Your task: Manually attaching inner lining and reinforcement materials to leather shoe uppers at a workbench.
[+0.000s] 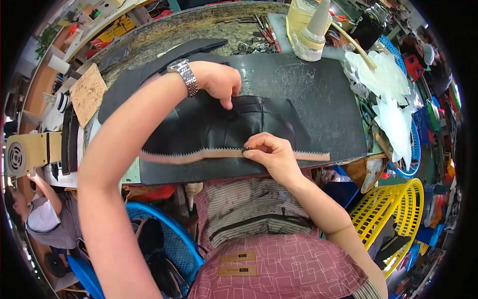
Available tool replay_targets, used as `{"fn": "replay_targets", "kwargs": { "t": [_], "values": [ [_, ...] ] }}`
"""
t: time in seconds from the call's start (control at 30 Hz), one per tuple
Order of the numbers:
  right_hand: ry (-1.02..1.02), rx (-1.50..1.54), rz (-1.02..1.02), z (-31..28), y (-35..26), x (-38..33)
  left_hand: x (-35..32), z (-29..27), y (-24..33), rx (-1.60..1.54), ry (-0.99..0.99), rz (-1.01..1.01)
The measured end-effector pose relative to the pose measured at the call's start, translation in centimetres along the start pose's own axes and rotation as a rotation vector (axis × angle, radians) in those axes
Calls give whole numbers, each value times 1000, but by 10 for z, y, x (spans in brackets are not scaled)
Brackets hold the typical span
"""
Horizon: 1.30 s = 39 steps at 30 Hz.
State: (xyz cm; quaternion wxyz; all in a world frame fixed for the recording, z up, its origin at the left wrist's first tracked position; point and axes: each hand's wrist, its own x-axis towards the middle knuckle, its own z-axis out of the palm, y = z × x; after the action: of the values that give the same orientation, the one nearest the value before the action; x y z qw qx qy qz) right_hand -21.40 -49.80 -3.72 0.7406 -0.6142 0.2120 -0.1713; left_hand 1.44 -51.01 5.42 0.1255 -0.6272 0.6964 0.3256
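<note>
A glossy black leather piece (199, 127) with stitched seams lies on a dark work mat (328, 104). Along its near edge runs a tan strip (194, 158) with a sawtooth border. My right hand (273, 155) pinches that edge between thumb and forefinger, over the strip; a small dark bit shows at the fingertips, too small to name. My left hand (219, 82), with a metal watch (184, 74) at the wrist, reaches across to the far side of the leather. Its fingers are curled and closed at the leather's far edge, partly hidden.
Dark flat pieces (184, 52) lie behind my left arm. A whitish glue container with a cone (308, 35) stands at the back. White sheets (391, 104) hang at the right. A blue basket (169, 224) and a yellow basket (388, 204) flank me. Another person (47, 219) is far left.
</note>
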Motion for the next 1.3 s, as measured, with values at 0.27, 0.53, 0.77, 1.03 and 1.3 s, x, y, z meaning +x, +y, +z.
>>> {"fn": "replay_targets", "kwargs": {
  "t": [0.27, 0.53, 0.77, 1.03, 1.3],
  "values": [
    [211, 114, -356, -35, -43, -26, -45, 15, 44, -782, 278, 7],
    [147, 407, -489, -18, -58, -28, -65, 46, 101, -1484, 670, 188],
    [111, 711, -281, -8, -69, -36, -65, 55, 115, -1550, 776, 221],
    [90, 736, -222, -4, -71, -35, -70, 66, 117, -1575, 831, 255],
    [87, 647, -175, -7, -79, -42, -82, 65, 121, -1418, 809, 225]
  ]
}}
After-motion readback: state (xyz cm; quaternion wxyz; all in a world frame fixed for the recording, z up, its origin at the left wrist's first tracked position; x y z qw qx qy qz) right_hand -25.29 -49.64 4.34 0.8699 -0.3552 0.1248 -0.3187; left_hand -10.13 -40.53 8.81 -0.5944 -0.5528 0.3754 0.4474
